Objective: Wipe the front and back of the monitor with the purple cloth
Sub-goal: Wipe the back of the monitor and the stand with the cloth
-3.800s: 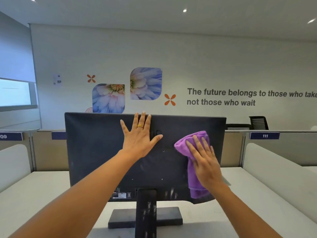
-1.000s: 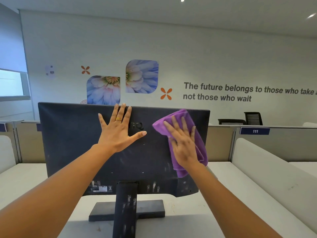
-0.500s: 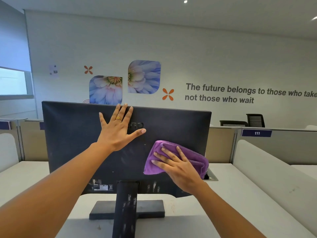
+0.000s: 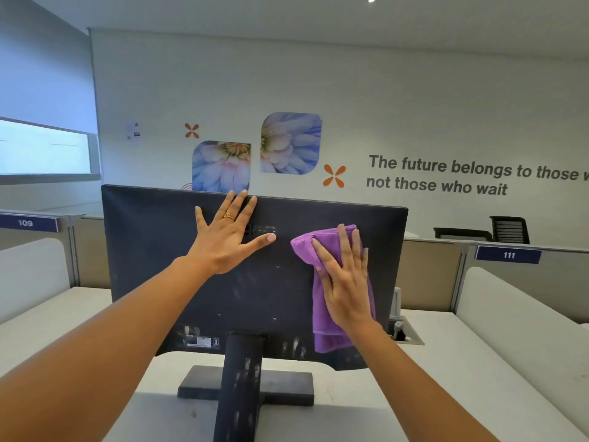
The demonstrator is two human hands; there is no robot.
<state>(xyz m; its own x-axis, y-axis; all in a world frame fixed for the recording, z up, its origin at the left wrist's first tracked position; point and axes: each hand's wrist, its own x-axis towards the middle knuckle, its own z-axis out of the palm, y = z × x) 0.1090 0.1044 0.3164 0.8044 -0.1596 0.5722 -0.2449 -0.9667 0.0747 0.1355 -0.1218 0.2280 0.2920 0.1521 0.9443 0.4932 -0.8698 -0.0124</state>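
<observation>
The back of the monitor (image 4: 153, 250) is being worked on. It is standing on the pale bench (image 4: 462, 362) with its rear panel turned toward the camera and its screen facing away. The purple cloth (image 4: 328, 339) is being pressed flat against the right half of that panel by the right grip (image 4: 347, 282). The fingers are being held straight over the fabric rather than curled round it, and the cloth's lower end is hanging toward the bottom edge. The panel is being steadied by the left grip (image 4: 223, 240), which is released and spread wide, with fingertips reaching the top edge and nothing grasped. Pale smudges are being shown along the lower edge and on the stand (image 4: 239, 378). The back is therefore being judged only partly done, with the left half and the bottom strip probably outstanding. The front is hidden, so whether it has been wiped cannot be told.
</observation>
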